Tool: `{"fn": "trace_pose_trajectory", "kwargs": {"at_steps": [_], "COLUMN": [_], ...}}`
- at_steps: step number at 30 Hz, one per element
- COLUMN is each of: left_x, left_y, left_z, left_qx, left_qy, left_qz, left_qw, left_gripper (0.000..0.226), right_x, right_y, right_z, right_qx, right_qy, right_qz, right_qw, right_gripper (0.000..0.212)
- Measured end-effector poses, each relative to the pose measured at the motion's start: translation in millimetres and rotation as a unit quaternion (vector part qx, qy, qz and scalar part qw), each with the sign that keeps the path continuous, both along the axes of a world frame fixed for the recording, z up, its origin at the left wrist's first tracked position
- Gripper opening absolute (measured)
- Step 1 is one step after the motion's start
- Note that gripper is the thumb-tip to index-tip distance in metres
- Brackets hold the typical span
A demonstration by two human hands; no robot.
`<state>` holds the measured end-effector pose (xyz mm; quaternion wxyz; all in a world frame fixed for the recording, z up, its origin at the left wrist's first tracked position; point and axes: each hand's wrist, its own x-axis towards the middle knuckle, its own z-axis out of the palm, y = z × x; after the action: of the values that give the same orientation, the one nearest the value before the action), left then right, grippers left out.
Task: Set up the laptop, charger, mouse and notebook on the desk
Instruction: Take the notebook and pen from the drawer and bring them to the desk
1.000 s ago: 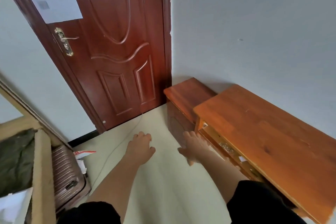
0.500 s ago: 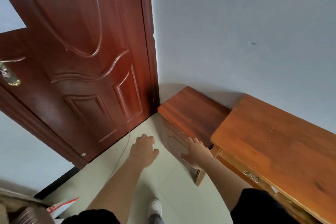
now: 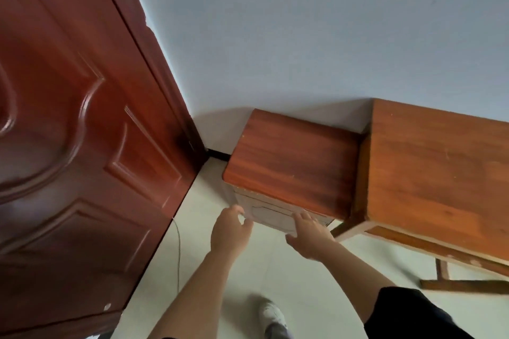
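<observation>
Both hands reach toward the front of the small cabinet (image 3: 292, 162) beside the desk (image 3: 440, 173): left hand (image 3: 230, 231) and right hand (image 3: 309, 237), fingers spread, holding nothing.

2 bare hands are extended toward the front of a low wooden cabinet (image 3: 292, 162). The left hand (image 3: 230, 231) is held open just beside the cabinet's front left corner; contact cannot be confirmed. The right hand (image 3: 309, 237) is laid flat, fingers spread, against the drawer front (image 3: 271, 215). The cabinet is set touching a lighter wooden desk (image 3: 440, 173) on its right. A dark red door (image 3: 74, 146) is seen at left, a thin cable (image 3: 177, 250) along its base, and 1 white shoe (image 3: 271, 316) on the pale floor (image 3: 316, 278).
</observation>
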<state>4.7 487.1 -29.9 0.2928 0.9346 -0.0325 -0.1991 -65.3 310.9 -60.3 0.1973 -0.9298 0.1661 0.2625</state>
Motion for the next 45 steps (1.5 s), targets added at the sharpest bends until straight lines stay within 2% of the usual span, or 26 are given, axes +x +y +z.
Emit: {"fn": "trace_pose_trajectory", "kwargs": {"at_steps": [5,9,13,16,19,22,25,28,32,35,36,39,41,45], "left_x": [35,63,98,126,145,156,155,149,143,150,155,173,180,188], "left_y": [8,18,21,10,-4,-21,-35,-36,-29,-23,-20,-10,-4,-1], "left_z": [-65,-140,-210,-253,-284,-306,-327,-331,-313,-297,-293,-288,-286,-278], "left_qx": [-0.067,-0.050,-0.045,-0.054,-0.065,-0.137,-0.224,-0.248,-0.228,-0.210,-0.200,-0.108,-0.066,-0.038], "left_qy": [0.034,0.025,0.031,0.000,-0.051,-0.084,-0.094,-0.099,-0.030,-0.003,-0.011,-0.054,-0.072,-0.111], "left_qz": [0.016,-0.002,0.028,0.036,0.062,0.076,0.075,0.057,0.031,-0.005,-0.018,-0.061,-0.082,-0.105], "left_qw": [0.997,0.998,0.998,0.998,0.995,0.984,0.967,0.962,0.973,0.978,0.980,0.991,0.992,0.988], "left_gripper": [0.030,0.031,0.032,0.044,0.066,0.081,0.086,0.090,0.077,0.034,0.028,0.037,0.040,0.022], "right_x": [0,-2,-2,-3,-2,4,11,13,11,12,13,15,16,16], "right_y": [1,-8,-19,-37,-55,-72,-82,-83,-81,-82,-83,-84,-83,-83], "right_z": [-50,-107,-165,-207,-239,-261,-280,-287,-283,-278,-277,-273,-270,-259], "right_qx": [-0.016,-0.035,-0.040,-0.061,-0.093,-0.123,-0.128,-0.105,-0.070,-0.058,-0.064,-0.085,-0.086,-0.087], "right_qy": [0.011,0.004,-0.021,-0.058,-0.108,-0.163,-0.221,-0.252,-0.252,-0.257,-0.265,-0.282,-0.284,-0.299], "right_qz": [-0.113,-0.170,-0.259,-0.325,-0.389,-0.427,-0.458,-0.491,-0.511,-0.514,-0.512,-0.517,-0.507,-0.490], "right_qw": [0.993,0.985,0.965,0.942,0.910,0.881,0.851,0.827,0.819,0.816,0.815,0.804,0.810,0.814], "right_gripper": [0.051,0.047,0.039,0.038,0.041,0.039,0.046,0.051,0.057,0.056,0.055,0.059,0.062,0.069]}}
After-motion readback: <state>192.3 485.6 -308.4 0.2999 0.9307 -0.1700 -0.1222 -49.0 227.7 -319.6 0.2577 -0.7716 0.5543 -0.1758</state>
